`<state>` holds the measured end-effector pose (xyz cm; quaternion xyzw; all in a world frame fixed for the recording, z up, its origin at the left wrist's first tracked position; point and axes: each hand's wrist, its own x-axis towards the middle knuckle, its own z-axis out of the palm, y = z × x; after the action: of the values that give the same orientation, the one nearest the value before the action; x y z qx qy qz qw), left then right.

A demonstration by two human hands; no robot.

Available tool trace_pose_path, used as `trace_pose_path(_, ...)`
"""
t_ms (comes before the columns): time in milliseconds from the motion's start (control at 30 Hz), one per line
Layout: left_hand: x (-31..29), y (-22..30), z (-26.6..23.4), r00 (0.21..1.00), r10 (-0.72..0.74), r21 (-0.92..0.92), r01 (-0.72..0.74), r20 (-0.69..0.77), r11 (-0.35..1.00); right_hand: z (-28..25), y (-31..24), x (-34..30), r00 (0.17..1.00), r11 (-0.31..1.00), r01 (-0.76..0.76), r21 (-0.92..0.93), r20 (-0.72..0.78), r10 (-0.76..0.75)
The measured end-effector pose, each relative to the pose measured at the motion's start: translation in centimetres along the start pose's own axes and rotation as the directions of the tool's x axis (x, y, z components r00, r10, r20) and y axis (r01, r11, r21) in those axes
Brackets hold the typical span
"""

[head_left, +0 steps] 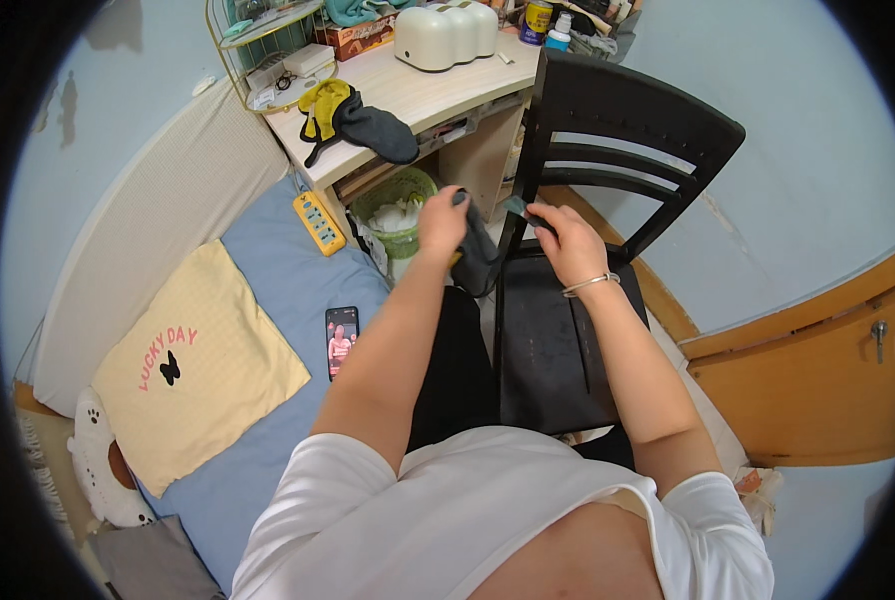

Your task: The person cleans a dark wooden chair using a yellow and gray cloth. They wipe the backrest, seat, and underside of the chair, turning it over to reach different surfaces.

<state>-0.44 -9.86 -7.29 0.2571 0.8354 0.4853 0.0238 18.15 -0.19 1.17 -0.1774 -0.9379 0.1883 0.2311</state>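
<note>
Here, both hands pinching a dark sock over the black chair's front edge, bed close left.

I see dark grey cloth, soft and matt, gripped in the left hand. Chair at 1 o'clock: black wood, faint sheen, seat dusty. Desk at 12: pale smooth laminate. Bed sheet at 9: blue matt fabric. Phone: glossy screen.

Black chair seat, seemingly bare.
</note>
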Motion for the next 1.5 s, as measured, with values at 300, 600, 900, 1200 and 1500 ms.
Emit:
trace_pose_path(300,0.2,2.8,0.0,0.985,-0.163,-0.486,0.170,0.056,0.858,2.3,1.6,-0.3,0.994,0.967,-0.039,0.251,-0.087,0.062)
trace_pose_path(600,-0.7,1.9,1.4,0.745,-0.369,-0.755,0.638,0.556,0.151,3.2,-0.4,0.6,0.858,0.257,-0.478,0.840,0.384,0.340)
trace_pose_path(900,-0.9,1.8,2.6,0.691,-0.429,-0.777,0.629,0.583,-0.042,5.3,0.3,0.3,0.983,0.997,-0.026,0.066,-0.181,0.038)
trace_pose_path(1200,1.4,2.8,-0.2,0.693,-0.480,-0.838,0.502,0.538,-0.216,5.9,6.8,-6.3,0.990,0.993,-0.119,-0.017,-0.079,0.118)
trace_pose_path(1500,-1.1,5.8,3.7,0.809,-0.242,-0.821,0.566,0.536,0.077,4.1,5.0,-6.2,0.650,0.020,-0.561,0.827,0.425,0.630)
